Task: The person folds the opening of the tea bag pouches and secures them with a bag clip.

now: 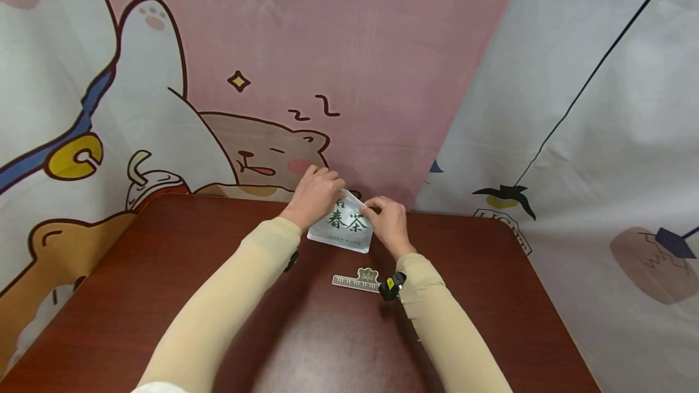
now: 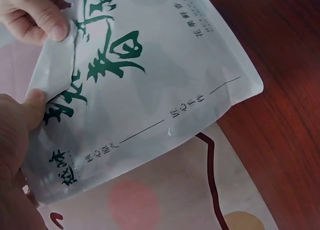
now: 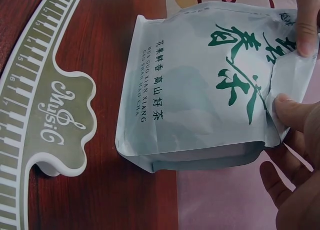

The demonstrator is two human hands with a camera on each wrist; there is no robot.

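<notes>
A white tea bag (image 1: 345, 232) with green Chinese lettering is held up over the far part of the table. Its top edge is folded over, and the folded flap (image 3: 290, 79) shows in the right wrist view. My left hand (image 1: 318, 193) pinches the fold at its left end. At the right end my right hand (image 1: 389, 223) pinches the fold between thumb and fingers. On the table nearer me lies a flat green-and-white clip (image 1: 357, 279) with piano keys and the word "Music" (image 3: 62, 109); my right wrist partly covers it in the head view.
The reddish-brown wooden table (image 1: 306, 344) ends just behind the bag. Beyond it hangs a cartoon-printed cloth (image 1: 382, 77) in pink and white. A small black device (image 1: 392, 285) is strapped to my right wrist.
</notes>
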